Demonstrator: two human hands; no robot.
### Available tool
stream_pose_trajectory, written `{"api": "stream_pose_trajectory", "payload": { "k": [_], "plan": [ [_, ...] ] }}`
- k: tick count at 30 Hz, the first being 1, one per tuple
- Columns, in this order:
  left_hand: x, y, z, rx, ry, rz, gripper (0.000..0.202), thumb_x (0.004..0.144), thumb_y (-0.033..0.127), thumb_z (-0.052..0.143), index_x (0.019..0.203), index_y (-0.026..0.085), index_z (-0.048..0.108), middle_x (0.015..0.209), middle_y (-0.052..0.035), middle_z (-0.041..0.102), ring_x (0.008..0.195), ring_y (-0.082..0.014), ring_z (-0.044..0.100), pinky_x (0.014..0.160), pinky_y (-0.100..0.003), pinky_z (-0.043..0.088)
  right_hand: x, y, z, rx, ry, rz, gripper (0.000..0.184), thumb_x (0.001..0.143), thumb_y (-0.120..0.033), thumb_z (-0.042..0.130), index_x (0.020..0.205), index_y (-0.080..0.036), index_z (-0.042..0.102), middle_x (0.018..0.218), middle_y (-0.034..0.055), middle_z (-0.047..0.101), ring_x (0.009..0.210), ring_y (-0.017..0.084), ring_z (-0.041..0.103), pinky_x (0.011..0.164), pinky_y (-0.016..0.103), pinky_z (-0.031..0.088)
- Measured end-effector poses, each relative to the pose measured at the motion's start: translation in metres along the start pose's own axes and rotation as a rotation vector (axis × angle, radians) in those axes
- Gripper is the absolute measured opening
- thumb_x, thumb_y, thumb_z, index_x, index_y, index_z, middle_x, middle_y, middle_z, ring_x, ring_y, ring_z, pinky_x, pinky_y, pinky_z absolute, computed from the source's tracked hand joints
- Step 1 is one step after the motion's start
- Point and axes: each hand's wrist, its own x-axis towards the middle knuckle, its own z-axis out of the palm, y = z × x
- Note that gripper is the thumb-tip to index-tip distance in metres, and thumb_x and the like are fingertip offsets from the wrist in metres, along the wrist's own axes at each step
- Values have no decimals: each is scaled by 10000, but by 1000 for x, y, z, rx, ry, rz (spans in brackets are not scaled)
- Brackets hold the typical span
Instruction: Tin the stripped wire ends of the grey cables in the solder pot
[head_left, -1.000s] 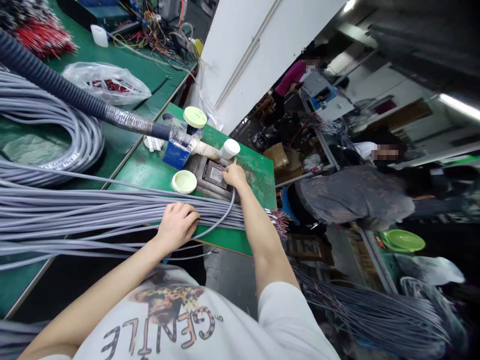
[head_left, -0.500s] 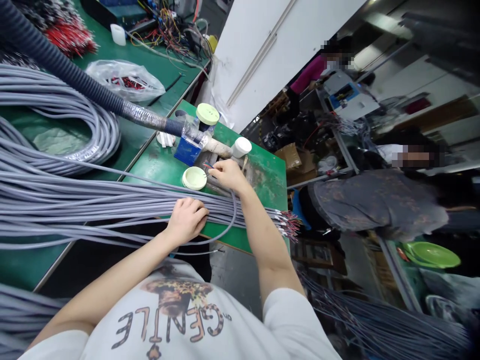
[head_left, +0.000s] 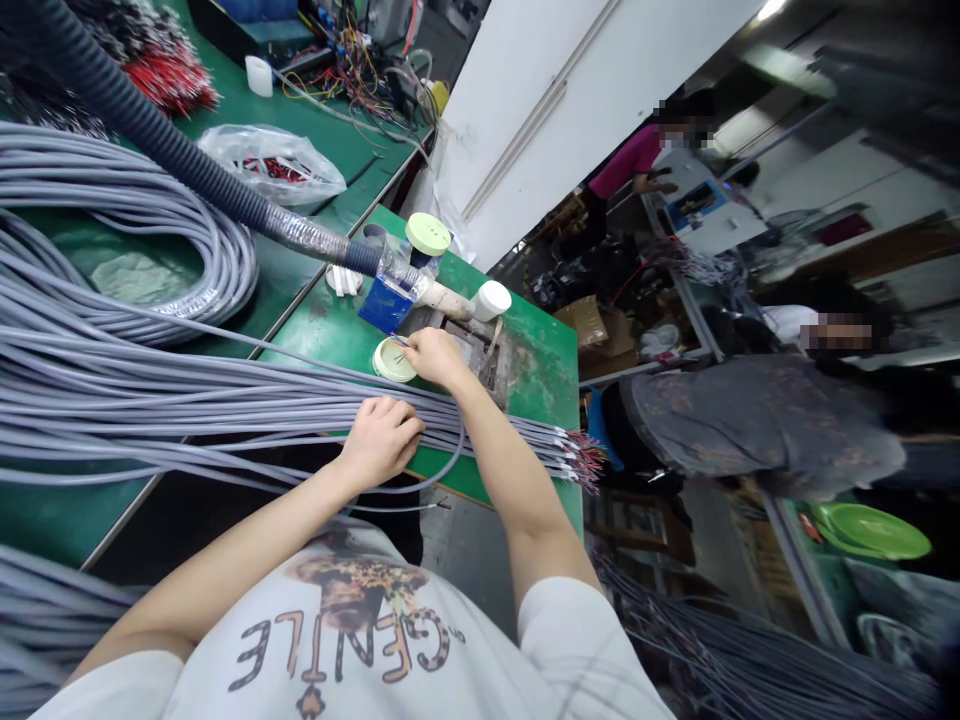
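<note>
My right hand (head_left: pixel 435 357) pinches the end of a grey cable (head_left: pixel 459 445), with thin coloured wires (head_left: pixel 400 341) sticking out past the fingertips. Those wire tips are over the mouth of a small pale-yellow tub (head_left: pixel 386 369). From this hand the cable loops down towards me and back under my left wrist. My left hand (head_left: pixel 382 440) lies on a bundle of long grey cables (head_left: pixel 285 405), its fingers curled around some of them; how many is hidden. The bundle's stripped ends (head_left: pixel 581 458) show red and dark wires at the table's right edge.
A ribbed hose (head_left: pixel 225 190) runs to a blue box (head_left: pixel 388 303) with a pale nozzle. Near it are a white jar (head_left: pixel 492 300), a yellow-lidded jar (head_left: pixel 428 234) and a brush (head_left: pixel 493 338). Coiled cable (head_left: pixel 225 285) lies left. Two people are at the right.
My right hand has moved left with the cable end, from beside the tub to over it. My left hand stays on the bundle. The view has shifted slightly.
</note>
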Motion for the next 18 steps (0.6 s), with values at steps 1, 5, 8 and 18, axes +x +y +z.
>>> {"api": "stream_pose_trajectory", "payload": {
  "k": [1, 5, 8, 18],
  "plan": [
    [0, 0, 0, -2, 2, 1, 122, 894, 243, 502, 907, 201, 616, 927, -51, 640, 853, -214, 484, 739, -373, 310, -2, 1, -2, 9, 7, 2, 258, 841, -294, 489, 842, -190, 724, 901, 111, 726, 842, 222, 639, 654, 264, 385],
    [0, 0, 0, -3, 8, 1, 132, 903, 251, 492, 913, 203, 615, 925, -47, 643, 851, -214, 487, 739, -375, 313, -13, 24, -17, 92, 93, 7, 278, 832, -316, 498, 739, -163, 711, 734, 59, 693, 692, 163, 580, 577, 247, 313],
    [0, 0, 1, -10, 18, -2, 129, 902, 252, 499, 914, 205, 619, 921, -45, 645, 856, -213, 490, 747, -376, 318, -21, 56, -23, 137, 154, 95, 318, 828, -335, 496, 661, -146, 689, 618, 27, 625, 597, 133, 513, 538, 251, 266],
    [1, 0, 4, -15, 59, 4, 127, 885, 227, 519, 900, 204, 643, 901, -60, 650, 847, -217, 501, 735, -378, 326, -11, 125, 10, 118, 98, 472, 280, 793, -320, 523, 785, -165, 755, 826, 95, 716, 811, 195, 638, 646, 240, 390]
  ]
}}
